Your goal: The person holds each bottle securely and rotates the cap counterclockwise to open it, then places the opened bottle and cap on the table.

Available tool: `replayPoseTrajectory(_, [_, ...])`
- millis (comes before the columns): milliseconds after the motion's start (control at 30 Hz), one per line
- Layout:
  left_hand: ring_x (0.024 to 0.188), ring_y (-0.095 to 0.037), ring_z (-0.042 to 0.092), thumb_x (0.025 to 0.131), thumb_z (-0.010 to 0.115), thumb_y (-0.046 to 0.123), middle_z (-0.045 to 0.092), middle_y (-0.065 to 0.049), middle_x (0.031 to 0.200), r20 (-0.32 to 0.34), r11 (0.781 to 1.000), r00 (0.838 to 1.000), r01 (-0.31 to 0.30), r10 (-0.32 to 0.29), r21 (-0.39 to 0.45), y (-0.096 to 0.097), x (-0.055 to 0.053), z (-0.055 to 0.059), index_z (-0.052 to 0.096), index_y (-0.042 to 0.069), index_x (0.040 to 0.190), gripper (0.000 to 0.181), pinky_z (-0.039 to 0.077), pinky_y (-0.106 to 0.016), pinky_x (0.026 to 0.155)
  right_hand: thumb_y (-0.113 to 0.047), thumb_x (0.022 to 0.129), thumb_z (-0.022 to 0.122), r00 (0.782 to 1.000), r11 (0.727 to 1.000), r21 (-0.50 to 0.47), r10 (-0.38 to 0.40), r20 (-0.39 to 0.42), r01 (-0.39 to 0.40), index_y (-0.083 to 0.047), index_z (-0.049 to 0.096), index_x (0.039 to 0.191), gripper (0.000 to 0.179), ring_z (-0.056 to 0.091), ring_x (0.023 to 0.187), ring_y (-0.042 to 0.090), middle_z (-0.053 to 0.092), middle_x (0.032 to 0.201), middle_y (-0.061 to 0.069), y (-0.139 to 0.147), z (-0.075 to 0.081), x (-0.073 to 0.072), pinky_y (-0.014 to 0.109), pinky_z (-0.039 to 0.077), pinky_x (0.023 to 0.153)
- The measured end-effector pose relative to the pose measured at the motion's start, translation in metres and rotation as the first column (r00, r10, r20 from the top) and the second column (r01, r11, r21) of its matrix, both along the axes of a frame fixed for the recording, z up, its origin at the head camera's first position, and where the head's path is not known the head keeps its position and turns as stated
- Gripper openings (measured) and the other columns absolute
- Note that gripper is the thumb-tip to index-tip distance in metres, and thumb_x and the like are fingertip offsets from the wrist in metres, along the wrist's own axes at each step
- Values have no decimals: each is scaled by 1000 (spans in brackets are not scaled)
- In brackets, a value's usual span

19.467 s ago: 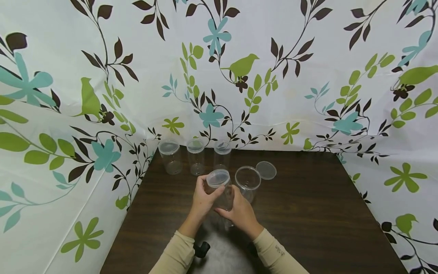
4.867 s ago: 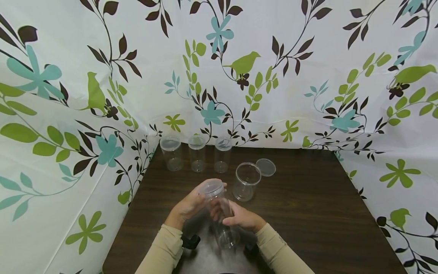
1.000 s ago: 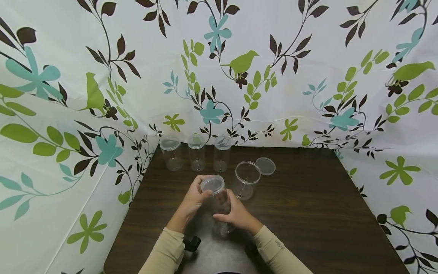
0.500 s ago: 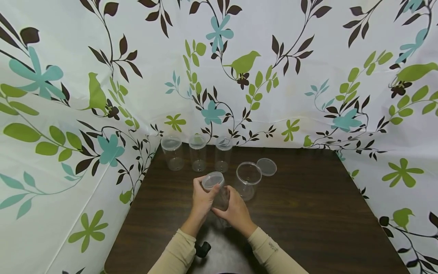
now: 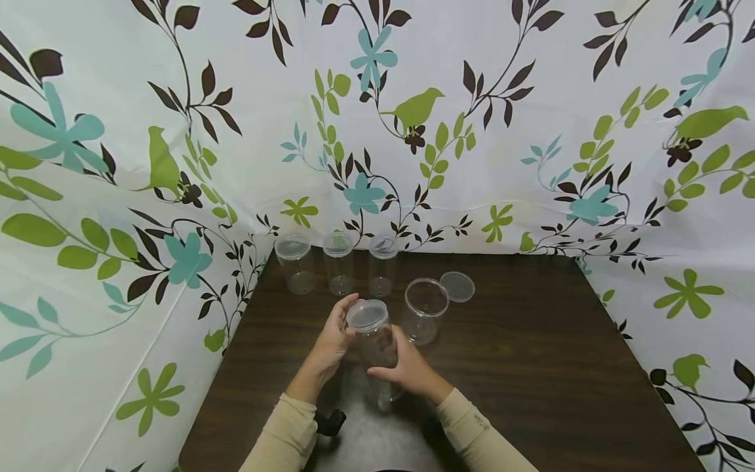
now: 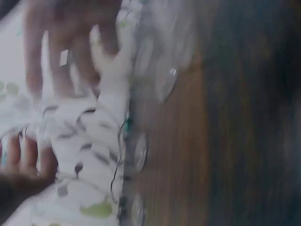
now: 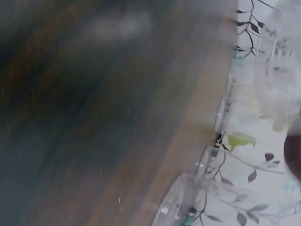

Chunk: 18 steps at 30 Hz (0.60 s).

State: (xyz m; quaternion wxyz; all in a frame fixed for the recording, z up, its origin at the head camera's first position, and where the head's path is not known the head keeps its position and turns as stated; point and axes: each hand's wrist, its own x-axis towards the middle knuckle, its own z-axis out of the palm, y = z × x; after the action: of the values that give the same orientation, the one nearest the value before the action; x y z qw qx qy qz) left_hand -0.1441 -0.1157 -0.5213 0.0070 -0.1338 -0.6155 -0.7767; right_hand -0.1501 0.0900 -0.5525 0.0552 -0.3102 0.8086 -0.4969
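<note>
In the head view, my right hand (image 5: 407, 367) grips the body of a clear plastic jar (image 5: 368, 344) from the right. That jar stands slightly tilted, topped by a translucent lid (image 5: 367, 316). At the lid's left side is my left hand (image 5: 329, 341), fingers extended and loosely spread, fingertips close to the rim. Just behind the right hand stands a wider clear jar (image 5: 421, 324) without a lid. Beside it, flat on the table, lies a loose round lid (image 5: 457, 286). Both wrist views are blurred, with parts of hands and clear plastic near their edges.
Three lidded clear jars, the left (image 5: 297, 269), middle (image 5: 339, 269) and right (image 5: 382, 269), line the back left of the dark wooden table (image 5: 531, 367). A patterned curtain (image 5: 501, 144) rises behind and on both sides.
Half a second ago my left thumb lay across the lid; now the left fingers have come off toward the left. My right hand keeps its grip on the jar. The table's other items stay put.
</note>
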Motion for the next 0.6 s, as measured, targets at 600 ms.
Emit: replayPoseTrajectory(600, [101, -25, 61, 84, 84, 35, 61, -16, 119, 55, 896, 959, -239, 279, -374, 7, 2, 12, 56, 5, 130, 62, 53, -34, 84, -40, 78, 88, 980, 980, 156, -98, -171, 125, -1, 44, 139, 85, 60, 109, 24, 58, 125, 10, -3, -6, 3, 44, 52, 90])
